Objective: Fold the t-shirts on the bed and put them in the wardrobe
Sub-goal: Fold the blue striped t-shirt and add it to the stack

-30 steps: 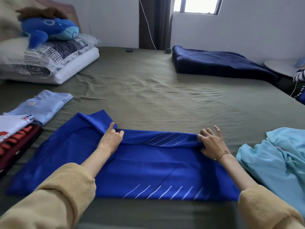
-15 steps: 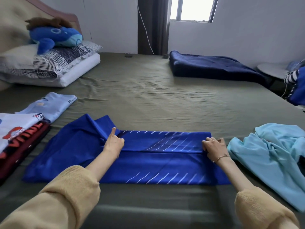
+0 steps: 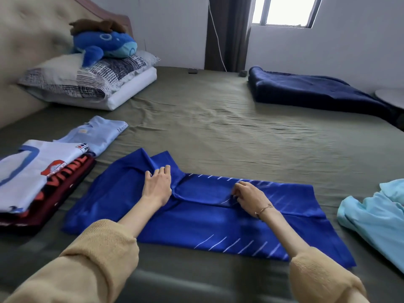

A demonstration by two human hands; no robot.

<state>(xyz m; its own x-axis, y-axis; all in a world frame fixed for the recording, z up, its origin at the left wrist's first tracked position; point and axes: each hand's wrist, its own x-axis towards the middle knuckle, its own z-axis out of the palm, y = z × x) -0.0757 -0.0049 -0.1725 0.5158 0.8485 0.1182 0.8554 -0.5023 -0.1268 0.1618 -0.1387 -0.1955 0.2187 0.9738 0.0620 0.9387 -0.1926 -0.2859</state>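
Fingers (image 3: 162, 171) of the left hand (image 3: 157, 186) lie fairly straight, pressing the royal-blue t-shirt (image 3: 196, 221) near its bunched sleeve, while the right hand (image 3: 249, 194) curls its fingertips to pinch the shirt's folded-over upper edge. That shirt lies on the bed (image 3: 218, 132) — partly folded, by my reading, one lengthwise fold in. Left of it a stack of folded shirts (image 3: 37, 176) waits; right of it a light-blue t-shirt (image 3: 376, 219) lies crumpled — the wardrobe isn't visible.
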